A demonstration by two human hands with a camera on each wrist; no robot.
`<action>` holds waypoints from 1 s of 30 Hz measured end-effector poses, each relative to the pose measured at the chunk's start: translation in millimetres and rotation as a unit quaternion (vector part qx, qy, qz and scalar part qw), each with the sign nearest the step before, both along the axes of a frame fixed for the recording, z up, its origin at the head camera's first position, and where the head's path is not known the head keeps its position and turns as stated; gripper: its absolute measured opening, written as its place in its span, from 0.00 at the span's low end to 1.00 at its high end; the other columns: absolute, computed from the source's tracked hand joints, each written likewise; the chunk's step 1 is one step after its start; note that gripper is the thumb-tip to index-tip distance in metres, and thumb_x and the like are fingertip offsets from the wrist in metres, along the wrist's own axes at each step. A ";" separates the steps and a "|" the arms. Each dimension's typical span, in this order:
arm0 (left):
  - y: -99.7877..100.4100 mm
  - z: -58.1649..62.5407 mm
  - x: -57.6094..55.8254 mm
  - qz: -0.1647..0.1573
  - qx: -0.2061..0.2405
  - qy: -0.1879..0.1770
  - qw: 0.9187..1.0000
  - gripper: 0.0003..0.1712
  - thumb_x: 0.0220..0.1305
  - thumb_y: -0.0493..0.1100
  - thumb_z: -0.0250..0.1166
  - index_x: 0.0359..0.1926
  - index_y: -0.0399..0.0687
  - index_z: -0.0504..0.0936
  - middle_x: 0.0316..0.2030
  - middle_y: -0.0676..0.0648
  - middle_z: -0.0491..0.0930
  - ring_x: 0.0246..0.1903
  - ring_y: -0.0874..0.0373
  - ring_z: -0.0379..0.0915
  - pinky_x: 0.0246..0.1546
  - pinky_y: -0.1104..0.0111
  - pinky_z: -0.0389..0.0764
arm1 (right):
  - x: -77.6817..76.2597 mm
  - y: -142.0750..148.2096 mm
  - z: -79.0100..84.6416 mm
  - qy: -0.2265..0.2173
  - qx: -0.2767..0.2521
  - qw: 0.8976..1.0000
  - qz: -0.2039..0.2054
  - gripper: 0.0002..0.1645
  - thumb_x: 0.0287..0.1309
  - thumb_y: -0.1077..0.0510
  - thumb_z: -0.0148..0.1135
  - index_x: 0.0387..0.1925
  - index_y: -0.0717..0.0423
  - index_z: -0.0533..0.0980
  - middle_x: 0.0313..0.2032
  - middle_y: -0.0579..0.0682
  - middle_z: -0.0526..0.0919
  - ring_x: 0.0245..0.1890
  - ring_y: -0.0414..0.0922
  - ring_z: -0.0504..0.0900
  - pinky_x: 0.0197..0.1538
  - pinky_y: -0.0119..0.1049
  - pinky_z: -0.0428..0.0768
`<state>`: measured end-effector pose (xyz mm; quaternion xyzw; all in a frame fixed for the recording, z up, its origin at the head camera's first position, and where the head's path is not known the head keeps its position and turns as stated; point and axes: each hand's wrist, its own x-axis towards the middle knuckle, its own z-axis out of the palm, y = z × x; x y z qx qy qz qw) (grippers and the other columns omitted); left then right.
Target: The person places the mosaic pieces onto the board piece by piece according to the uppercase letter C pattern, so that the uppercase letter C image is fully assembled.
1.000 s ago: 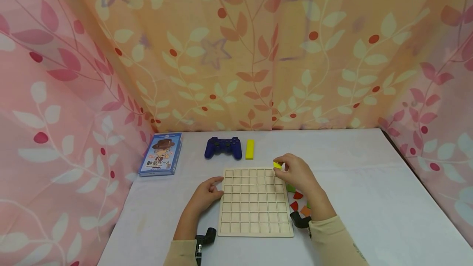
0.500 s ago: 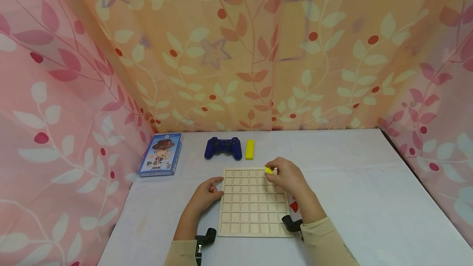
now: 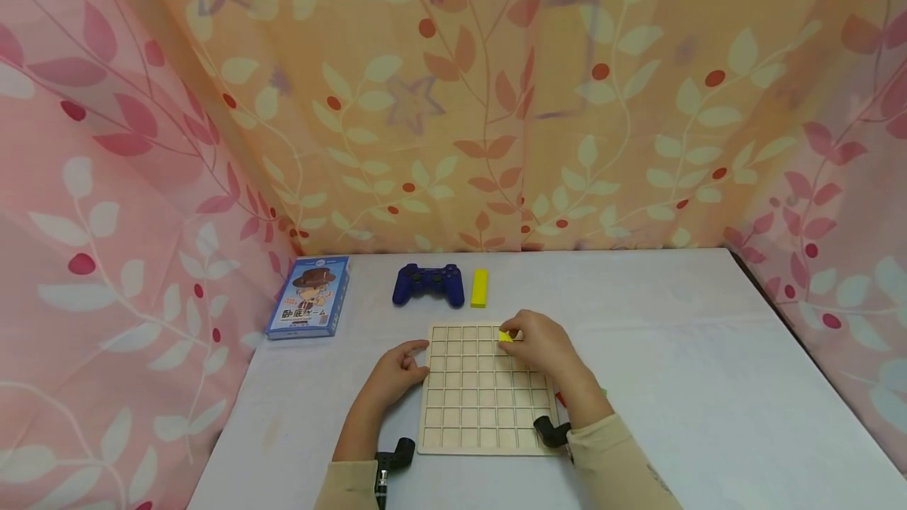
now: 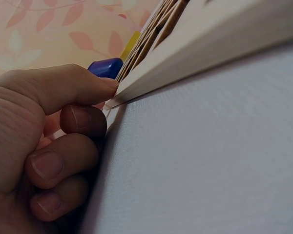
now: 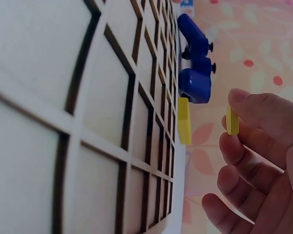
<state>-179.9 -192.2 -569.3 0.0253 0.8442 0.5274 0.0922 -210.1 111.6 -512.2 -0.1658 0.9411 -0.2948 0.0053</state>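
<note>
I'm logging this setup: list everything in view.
Table: 1, white-covered, below
Grid board: 1, pale wood, table centre
Small piece: 1, yellow, over board
Long block: 1, yellow, beyond board
Controller: 1, blue, left of block
Box: 1, blue, table's left
Loose pieces: unclear count, red, green, right of board
Curtains: count unclear, pink, orange, back and sides
Wrist cameras: 2, black, wrists
Sleeves: 2, beige, forearms
Left hand: 1, board's left edge
Right hand: 1, over board

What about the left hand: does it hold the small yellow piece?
No, the small yellow piece is pinched in the right hand.
</note>
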 end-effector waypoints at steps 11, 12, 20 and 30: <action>0.3 0.5 1.0 -0.001 0.000 0.004 1.000 0.31 0.62 0.37 0.72 0.67 0.42 0.77 0.17 0.53 0.72 0.17 0.61 0.63 0.21 0.69 0.66 | -10.8 -4.6 -15.7 -0.023 0.025 0.999 0.011 0.13 0.52 0.52 0.79 0.40 0.49 0.89 0.31 0.39 0.80 0.31 0.38 0.75 0.40 0.40 0.77; 0.2 0.1 0.9 -0.002 -0.001 0.005 1.000 0.31 0.62 0.37 0.72 0.67 0.42 0.77 0.17 0.53 0.72 0.17 0.61 0.62 0.21 0.69 0.66 | -11.2 -5.0 -16.5 -0.023 0.022 0.999 0.011 0.13 0.52 0.52 0.79 0.40 0.48 0.89 0.31 0.39 0.79 0.31 0.39 0.75 0.40 0.40 0.77; 0.1 -1.8 1.4 0.001 0.002 0.003 1.000 0.31 0.62 0.37 0.72 0.66 0.41 0.78 0.18 0.53 0.72 0.17 0.62 0.63 0.20 0.70 0.65 | -11.6 -7.5 -20.5 -0.036 0.019 0.999 0.019 0.10 0.50 0.53 0.80 0.33 0.47 0.86 0.26 0.39 0.75 0.29 0.40 0.72 0.37 0.40 0.74; -0.8 -3.5 -0.5 0.005 0.006 0.000 1.000 0.31 0.62 0.37 0.72 0.66 0.41 0.78 0.18 0.54 0.71 0.17 0.62 0.63 0.19 0.70 0.65 | -11.7 -9.4 -23.9 -0.033 -0.002 0.999 -0.002 0.11 0.48 0.55 0.82 0.35 0.50 0.89 0.30 0.41 0.85 0.35 0.42 0.81 0.46 0.41 0.78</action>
